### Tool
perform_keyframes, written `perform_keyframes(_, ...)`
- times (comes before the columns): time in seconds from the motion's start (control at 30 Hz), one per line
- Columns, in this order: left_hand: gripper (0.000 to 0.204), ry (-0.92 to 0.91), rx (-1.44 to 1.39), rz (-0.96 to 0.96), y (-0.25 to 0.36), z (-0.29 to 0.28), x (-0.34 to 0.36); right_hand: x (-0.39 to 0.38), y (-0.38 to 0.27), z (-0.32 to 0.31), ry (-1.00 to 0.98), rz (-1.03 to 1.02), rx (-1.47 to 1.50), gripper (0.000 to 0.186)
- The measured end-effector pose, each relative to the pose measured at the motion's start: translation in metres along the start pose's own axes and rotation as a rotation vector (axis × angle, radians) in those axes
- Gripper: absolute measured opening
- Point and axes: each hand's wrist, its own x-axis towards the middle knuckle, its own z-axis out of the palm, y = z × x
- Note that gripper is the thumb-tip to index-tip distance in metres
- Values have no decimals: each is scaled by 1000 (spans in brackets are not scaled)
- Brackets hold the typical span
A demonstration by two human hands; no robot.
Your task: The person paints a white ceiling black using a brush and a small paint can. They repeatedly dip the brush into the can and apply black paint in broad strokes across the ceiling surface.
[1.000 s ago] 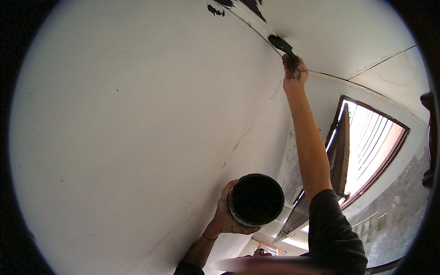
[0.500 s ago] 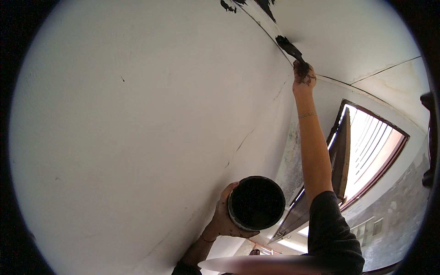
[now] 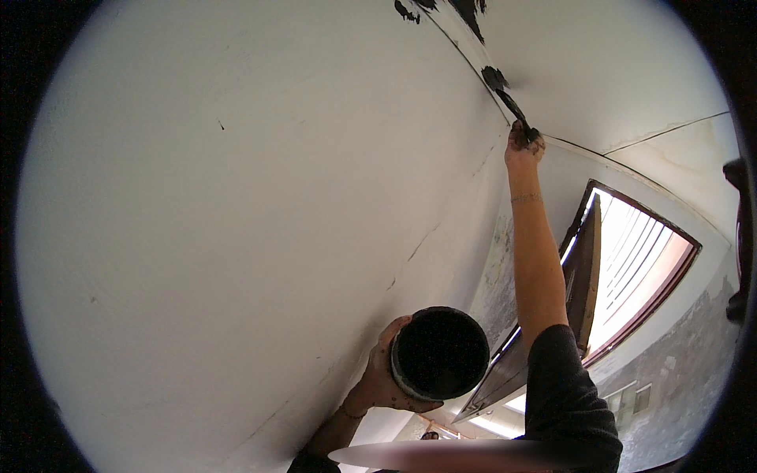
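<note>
My right hand (image 3: 523, 147), smeared with black, reaches up to the corner where wall and ceiling meet. It is closed on a paintbrush (image 3: 511, 105) coated in black paint. The brush's head lies by the edge strip of the ceiling, just below a small fresh black patch (image 3: 494, 77). Lower down, my left hand (image 3: 382, 377) is wrapped round the side of a round black tub (image 3: 440, 353). The tub's inside looks dark; how full it is, I cannot tell.
A broad white wall (image 3: 260, 213) with fine cracks fills the left. Larger black paint marks (image 3: 470, 17) lie farther along the ceiling edge. On the right are a barred window (image 3: 635, 252) and its dark wooden shutter (image 3: 582, 276). A pale blurred shape crosses the lower edge.
The brush has moved back along the ceiling edge toward the window side, and a black patch shows where its head was. The tub has barely moved; the view has shifted slightly.
</note>
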Motion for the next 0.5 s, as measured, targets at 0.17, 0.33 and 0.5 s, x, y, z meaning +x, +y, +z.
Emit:
perform_keyframes(0.17,141,34,17,38,1,0,4,-29,20,53,-7,-125,-273,15)
perform_keyframes(0.33,143,12,-3,-41,0,-1,5,-103,18,97,-276,-214,-383,8)
perform_keyframes(0.5,139,12,-4,-28,-1,-2,7,-155,-2,121,-490,-73,-219,11)
